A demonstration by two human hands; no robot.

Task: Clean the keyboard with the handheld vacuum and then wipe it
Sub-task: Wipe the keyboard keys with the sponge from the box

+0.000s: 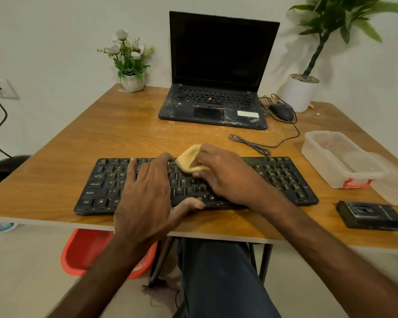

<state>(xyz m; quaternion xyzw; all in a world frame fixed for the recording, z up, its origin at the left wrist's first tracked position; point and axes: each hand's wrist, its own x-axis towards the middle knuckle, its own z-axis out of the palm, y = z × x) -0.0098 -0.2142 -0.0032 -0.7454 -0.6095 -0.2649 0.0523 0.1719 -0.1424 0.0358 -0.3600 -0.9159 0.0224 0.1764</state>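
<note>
Yellow cloth (191, 160), seemingly gripped by right hand (225, 174); left hand (147, 191) flat on keyboard (283, 177).

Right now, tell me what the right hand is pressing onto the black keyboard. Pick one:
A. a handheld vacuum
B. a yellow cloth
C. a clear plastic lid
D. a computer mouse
B: the right hand presses a bunched yellow cloth onto the keys of the black keyboard, while the left hand lies flat on the keyboard.
</note>
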